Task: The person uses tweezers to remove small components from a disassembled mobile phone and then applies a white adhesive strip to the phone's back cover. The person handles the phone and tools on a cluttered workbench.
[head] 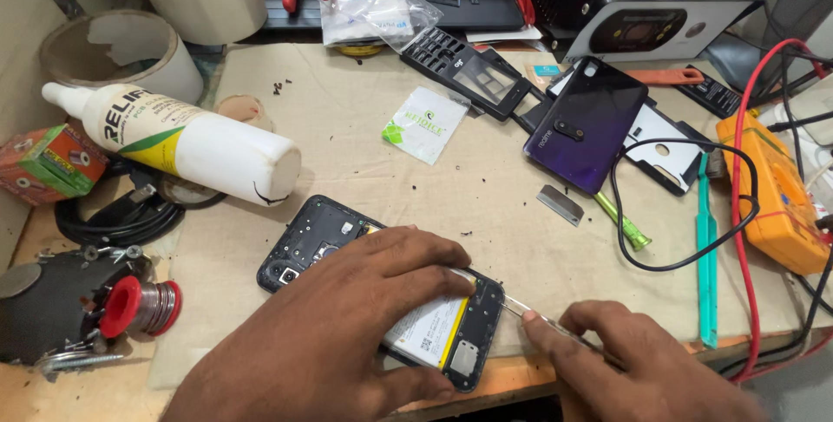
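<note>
An opened black phone [317, 240] lies face down on a beige mat [486, 205], its white and yellow battery [429, 333] exposed. My left hand [347, 318] presses flat on the phone's middle and covers most of it. My right hand [625, 361] pinches a thin metal tool [519, 307] whose tip touches the phone's lower right edge.
A white bottle [191, 140] lies on its side at the left, near tape rolls [121, 53] and a solder spool [143, 307]. A purple phone back [586, 123], black phone frame [464, 71], razor blade [560, 205], teal pry tool [707, 248] and orange multimeter [777, 205] with cables sit to the right.
</note>
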